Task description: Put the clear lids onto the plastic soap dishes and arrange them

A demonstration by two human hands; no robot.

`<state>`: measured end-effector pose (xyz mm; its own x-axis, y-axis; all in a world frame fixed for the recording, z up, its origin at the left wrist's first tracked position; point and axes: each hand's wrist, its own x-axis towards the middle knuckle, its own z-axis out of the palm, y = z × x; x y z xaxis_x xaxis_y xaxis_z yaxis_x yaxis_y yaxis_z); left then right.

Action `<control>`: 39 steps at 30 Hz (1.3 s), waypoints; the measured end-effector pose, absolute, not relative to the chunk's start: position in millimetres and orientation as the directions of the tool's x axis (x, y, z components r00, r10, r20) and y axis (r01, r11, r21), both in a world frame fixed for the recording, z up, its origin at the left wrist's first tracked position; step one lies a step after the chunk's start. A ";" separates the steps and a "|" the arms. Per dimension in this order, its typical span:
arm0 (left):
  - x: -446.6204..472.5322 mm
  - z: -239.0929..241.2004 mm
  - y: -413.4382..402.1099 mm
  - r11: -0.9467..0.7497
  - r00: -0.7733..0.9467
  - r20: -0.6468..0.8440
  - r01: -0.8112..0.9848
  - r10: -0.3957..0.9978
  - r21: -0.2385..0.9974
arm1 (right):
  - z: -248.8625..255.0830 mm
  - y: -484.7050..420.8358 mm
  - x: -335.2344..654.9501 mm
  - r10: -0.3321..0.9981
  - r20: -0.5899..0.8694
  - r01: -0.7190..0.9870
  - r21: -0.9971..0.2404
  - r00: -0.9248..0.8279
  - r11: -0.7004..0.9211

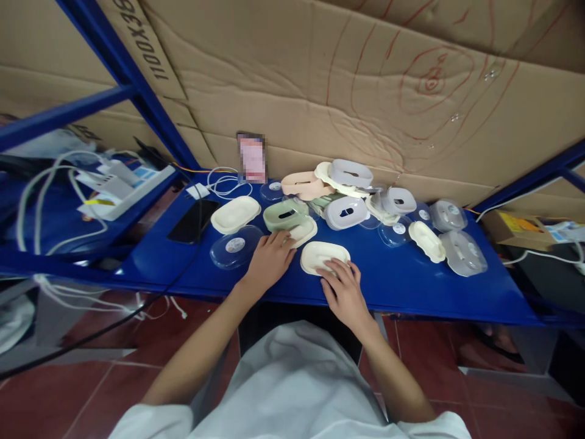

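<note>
My left hand (272, 255) has its fingers on the left end of a small cream oval tray (305, 231), which lies close to a pale green oval box (284, 213) with a dark slot. My right hand (343, 285) grips the front right rim of another cream oval tray (316, 255), its fingers reaching over the inside. The thumb's contact with the rim is partly hidden. Left of my left hand lies a clear plastic oval lid (235, 246) with a round white label. Behind it is a third cream oval tray (236, 213).
On the blue table (411, 286), several slotted boxes, including a peach one (305, 184) and a lilac one (346, 212), crowd the back. A wavy cream insert (427, 241) lies right. A black phone (192, 221) and white cable (228, 189) lie left. Cardboard (283, 79) walls the back.
</note>
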<state>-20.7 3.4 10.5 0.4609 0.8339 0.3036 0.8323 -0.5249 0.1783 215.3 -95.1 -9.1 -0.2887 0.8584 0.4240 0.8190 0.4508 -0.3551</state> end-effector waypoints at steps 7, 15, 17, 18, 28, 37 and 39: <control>-40.1 2.2 -20.0 -0.516 0.423 0.328 0.806 0.845 0.290 | -6.8 -93.1 223.8 0.874 0.432 0.823 -0.397 -0.223 0.406; -56.3 -0.1 -57.0 -0.644 0.529 0.374 0.677 0.762 0.357 | -9.2 -93.2 245.3 0.885 0.454 0.888 -0.357 -0.107 0.291; -66.4 1.6 -57.8 -0.628 0.481 0.434 0.712 0.762 0.313 | -8.1 -95.3 242.7 0.886 0.428 0.897 -0.299 -0.177 0.324; -73.8 1.9 -56.7 -0.590 0.429 0.462 0.751 0.776 0.295 | -7.2 -96.4 241.1 0.885 0.407 0.898 -0.265 -0.226 0.351; -110.2 -13.6 -49.4 -0.310 0.053 0.505 0.842 0.861 0.442 | -0.1 -97.0 228.7 0.866 0.290 0.877 -0.138 -0.407 0.459; -48.8 -6.5 -52.9 -0.570 0.265 0.559 0.660 0.786 0.489 | -1.1 -92.8 224.8 0.860 0.336 0.811 -0.320 -0.385 0.489; -48.8 -6.2 -49.6 -0.572 0.263 0.573 0.677 0.776 0.463 | -3.0 -94.2 226.8 0.870 0.344 0.815 -0.345 -0.352 0.466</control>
<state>-48.8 -49.6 -6.2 0.2633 0.7761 0.5731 0.6771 -0.5718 0.4632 226.8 -94.2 -3.0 -0.3518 0.8704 0.3445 0.8149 0.4658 -0.3450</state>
